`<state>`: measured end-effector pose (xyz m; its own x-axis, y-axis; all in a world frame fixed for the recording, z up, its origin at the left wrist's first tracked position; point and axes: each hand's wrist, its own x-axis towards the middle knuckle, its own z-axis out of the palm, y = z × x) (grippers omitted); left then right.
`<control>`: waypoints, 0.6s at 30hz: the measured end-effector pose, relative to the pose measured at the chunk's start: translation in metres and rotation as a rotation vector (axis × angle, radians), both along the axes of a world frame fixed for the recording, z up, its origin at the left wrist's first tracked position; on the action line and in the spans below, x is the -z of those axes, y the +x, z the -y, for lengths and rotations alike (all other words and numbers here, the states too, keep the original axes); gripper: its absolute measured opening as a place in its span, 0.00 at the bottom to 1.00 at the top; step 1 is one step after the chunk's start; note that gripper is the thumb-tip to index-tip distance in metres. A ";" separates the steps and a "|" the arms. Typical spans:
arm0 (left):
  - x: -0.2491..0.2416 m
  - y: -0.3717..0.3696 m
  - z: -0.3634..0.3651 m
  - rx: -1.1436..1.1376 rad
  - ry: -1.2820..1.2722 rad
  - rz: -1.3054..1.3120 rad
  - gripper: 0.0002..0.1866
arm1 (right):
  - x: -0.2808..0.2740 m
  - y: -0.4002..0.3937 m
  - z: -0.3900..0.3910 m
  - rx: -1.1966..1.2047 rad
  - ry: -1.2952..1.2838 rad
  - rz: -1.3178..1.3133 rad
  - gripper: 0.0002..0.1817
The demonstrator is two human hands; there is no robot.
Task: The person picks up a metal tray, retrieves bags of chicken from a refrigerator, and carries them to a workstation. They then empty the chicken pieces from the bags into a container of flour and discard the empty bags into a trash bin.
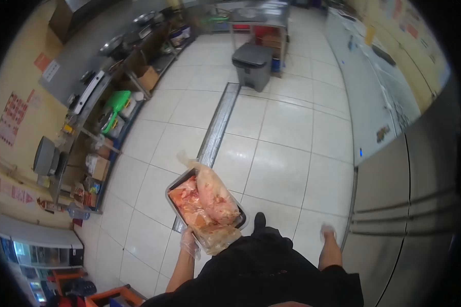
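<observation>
In a clear plastic glove, my left hand (pixel 189 242) grips the near left edge of a metal tray (pixel 170 195), its fingers partly hidden by the tray and the load. Several clear plastic bags of pinkish raw meat fill the tray. A long, rounded bag of meat (pixel 216 197) lies on the right side, its loose end hanging past the far rim. Flatter bagged meat (pixel 187 198) is on the left, and a crumpled bag (pixel 217 239) bulges over the near edge. Out to the right, apart from the tray, is my gloved right hand (pixel 327 231); its fingers are too small and blurred to read.
A grey lidded bin (pixel 252 65) stands ahead beside a metal table (pixel 261 16). Shelving with pans and a green-lidded container (pixel 119 102) runs along the left. White chest freezers (pixel 366 77) and a steel fridge (pixel 379 204) line the right. A drain grate (pixel 219 123) crosses the tiled floor.
</observation>
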<state>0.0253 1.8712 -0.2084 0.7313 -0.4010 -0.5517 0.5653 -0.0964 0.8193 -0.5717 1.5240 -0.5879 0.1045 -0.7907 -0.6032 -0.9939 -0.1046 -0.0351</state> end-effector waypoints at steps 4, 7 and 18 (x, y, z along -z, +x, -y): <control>-0.022 0.106 0.033 -0.170 -0.060 -0.142 0.21 | -0.118 0.286 0.243 -0.554 -0.317 0.233 0.21; -0.019 0.134 0.053 -0.326 -0.142 -0.119 0.22 | -0.315 0.500 0.258 -0.216 -0.209 0.566 0.24; 0.009 0.385 0.345 -0.361 -0.182 -0.198 0.21 | -0.113 0.644 0.382 -0.546 0.076 0.006 0.30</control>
